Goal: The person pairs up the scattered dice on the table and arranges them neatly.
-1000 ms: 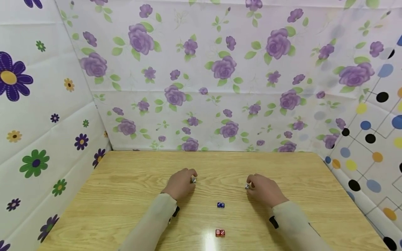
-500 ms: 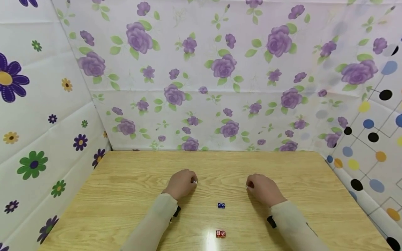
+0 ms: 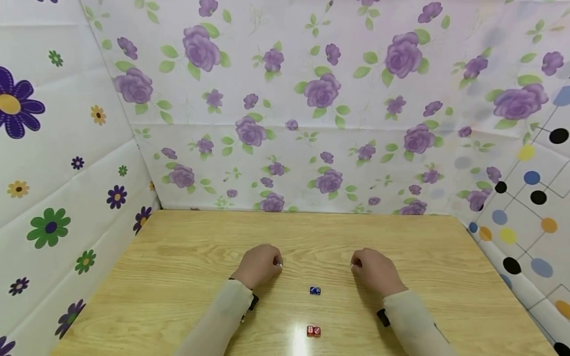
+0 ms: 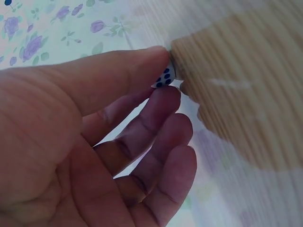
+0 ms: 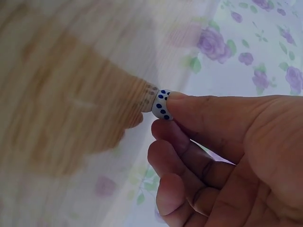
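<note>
Both hands are mid-carry: the left hand point(image 3: 258, 264) is pinching a white die point(image 4: 164, 77), the right hand point(image 3: 375, 271) is pinching another white die point(image 5: 162, 104); next, setting each down near the blue die point(image 3: 314, 290) between them on the counter point(image 3: 178, 257) calls for gentle release

My bench point(image 3: 178, 277) is pale wood. A blue die point(image 3: 314, 290) lies midway toward its near edge, and a pair of red dice point(image 3: 313, 331) sits touching, just by that near edge.

Both arms wear long beige sleeves point(image 3: 222, 311); black wrist straps point(image 3: 254, 301) at the cuffs.
</note>
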### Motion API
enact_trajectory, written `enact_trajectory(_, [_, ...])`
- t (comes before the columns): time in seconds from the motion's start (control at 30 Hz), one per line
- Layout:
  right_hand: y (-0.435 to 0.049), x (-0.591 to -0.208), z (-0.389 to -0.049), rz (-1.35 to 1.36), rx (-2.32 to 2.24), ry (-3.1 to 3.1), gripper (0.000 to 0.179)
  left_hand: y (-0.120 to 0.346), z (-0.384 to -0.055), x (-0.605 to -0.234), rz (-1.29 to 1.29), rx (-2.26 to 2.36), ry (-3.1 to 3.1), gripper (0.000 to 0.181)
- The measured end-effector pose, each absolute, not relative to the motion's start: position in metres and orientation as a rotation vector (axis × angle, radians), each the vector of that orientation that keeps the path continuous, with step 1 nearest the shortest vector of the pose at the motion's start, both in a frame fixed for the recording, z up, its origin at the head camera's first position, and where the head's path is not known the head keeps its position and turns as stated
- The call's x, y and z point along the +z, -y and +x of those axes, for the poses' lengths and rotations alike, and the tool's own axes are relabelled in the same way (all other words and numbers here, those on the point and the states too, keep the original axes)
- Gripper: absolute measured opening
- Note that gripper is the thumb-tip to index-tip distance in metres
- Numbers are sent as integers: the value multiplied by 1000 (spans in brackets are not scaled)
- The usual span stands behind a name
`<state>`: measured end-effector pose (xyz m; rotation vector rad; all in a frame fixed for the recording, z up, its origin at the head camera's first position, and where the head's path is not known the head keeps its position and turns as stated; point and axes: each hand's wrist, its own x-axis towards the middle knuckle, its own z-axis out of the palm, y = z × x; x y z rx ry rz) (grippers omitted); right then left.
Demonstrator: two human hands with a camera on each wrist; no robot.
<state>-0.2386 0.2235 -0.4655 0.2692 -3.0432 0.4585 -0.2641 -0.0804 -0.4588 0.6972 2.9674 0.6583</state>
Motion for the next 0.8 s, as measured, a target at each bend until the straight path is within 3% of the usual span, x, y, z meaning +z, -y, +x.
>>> enact_trajectory(0.8, [-220,-463,-230,241,559,3069,5,81,-264,-459,656,650,-2925,8])
